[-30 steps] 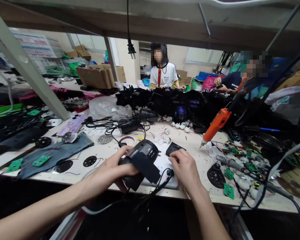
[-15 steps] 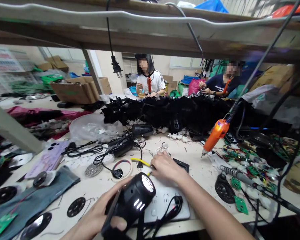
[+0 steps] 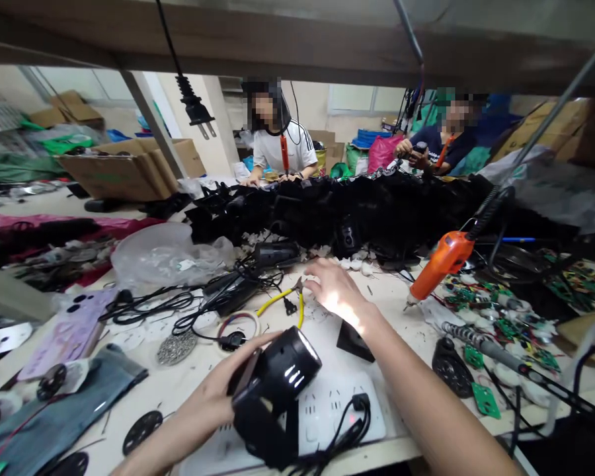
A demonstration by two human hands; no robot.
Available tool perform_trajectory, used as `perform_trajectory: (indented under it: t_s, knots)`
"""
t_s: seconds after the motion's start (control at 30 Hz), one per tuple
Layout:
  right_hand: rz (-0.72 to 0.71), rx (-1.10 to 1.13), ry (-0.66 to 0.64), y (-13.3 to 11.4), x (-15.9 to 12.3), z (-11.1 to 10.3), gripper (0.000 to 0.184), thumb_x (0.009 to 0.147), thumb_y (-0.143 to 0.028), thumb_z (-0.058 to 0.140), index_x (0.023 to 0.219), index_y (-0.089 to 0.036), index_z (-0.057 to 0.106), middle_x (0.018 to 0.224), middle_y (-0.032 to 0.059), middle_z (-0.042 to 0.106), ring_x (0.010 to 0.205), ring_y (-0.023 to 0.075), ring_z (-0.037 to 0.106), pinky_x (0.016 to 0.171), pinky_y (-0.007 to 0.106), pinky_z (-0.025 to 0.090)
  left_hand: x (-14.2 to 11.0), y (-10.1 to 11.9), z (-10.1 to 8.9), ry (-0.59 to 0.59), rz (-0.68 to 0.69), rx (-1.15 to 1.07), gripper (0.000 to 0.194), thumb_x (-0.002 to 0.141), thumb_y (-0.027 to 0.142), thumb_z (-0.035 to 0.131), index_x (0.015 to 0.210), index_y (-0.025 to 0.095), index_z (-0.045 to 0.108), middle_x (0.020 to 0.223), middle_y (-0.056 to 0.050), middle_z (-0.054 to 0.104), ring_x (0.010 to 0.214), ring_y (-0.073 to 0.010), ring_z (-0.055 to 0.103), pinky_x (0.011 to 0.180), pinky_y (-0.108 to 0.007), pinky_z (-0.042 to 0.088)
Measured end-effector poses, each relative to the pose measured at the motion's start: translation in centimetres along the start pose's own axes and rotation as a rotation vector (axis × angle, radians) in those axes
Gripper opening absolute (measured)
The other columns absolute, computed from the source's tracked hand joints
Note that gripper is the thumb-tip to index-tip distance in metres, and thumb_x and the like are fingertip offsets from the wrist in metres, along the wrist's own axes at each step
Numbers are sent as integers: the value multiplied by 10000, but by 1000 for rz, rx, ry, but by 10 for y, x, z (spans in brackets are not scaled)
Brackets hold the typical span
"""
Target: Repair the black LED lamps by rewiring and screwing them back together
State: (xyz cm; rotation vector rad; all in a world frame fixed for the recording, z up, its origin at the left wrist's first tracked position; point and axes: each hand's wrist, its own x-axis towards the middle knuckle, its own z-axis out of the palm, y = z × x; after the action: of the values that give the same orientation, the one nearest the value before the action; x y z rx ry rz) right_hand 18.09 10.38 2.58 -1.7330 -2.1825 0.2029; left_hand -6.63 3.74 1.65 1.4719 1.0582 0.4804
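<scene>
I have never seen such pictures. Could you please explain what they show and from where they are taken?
No robot: all pictures come from one camera worn on a person's head, looking forward and down. The person's bare left hand holds a lit black lamp. The right hand, partly in bright light, is beside yellow-handled pliers; I cannot tell whether it touches them. On the table lie a white power strip and a purple phone. An orange screwdriver is farther right.
</scene>
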Motion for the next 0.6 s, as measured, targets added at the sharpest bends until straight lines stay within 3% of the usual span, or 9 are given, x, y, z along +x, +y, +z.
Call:
perform_trajectory:
  t_s: [0.17,0.3,0.4,0.47,0.6]
  knots:
    - [192,46,27,18,-85,-11,345,879,-311,602,1183,-150,617,1091,109,611,1066,258,534,939,367,430,36,23,6,-117,-28,121,451,621,291,570,1066,220,587,993,-27,648,1030,-318,549,858,-361,435]
    - [254,143,-115,36,-127,1,584,769,-234,672,1332,-223,515,1203,92,581,1127,284,509,973,423,416,59,24,20,-133,-13,200,364,625,303,556,967,194,616,942,-22,628,989,-295,534,798,-322,411]
    - [230,161,-113,45,-137,4,652,747,-68,577,1371,-227,476,1300,82,550,1213,278,458,1051,453,361,69,22,31,-137,-12,224,356,617,291,587,952,179,633,920,-26,637,968,-294,550,786,-324,411]
    - [211,167,-54,39,-136,1,628,773,-58,541,1375,-221,474,1330,92,526,1259,284,425,1079,477,343,74,18,37,-122,-2,196,378,599,271,615,960,165,641,927,-32,650,964,-289,565,801,-327,418]
    - [106,278,84,-7,-127,-6,552,886,-328,572,1414,-318,411,1350,92,476,1250,292,451,1028,503,421,78,7,41,-101,72,91,407,614,243,637,1013,162,641,977,-36,667,983,-266,582,855,-327,424]
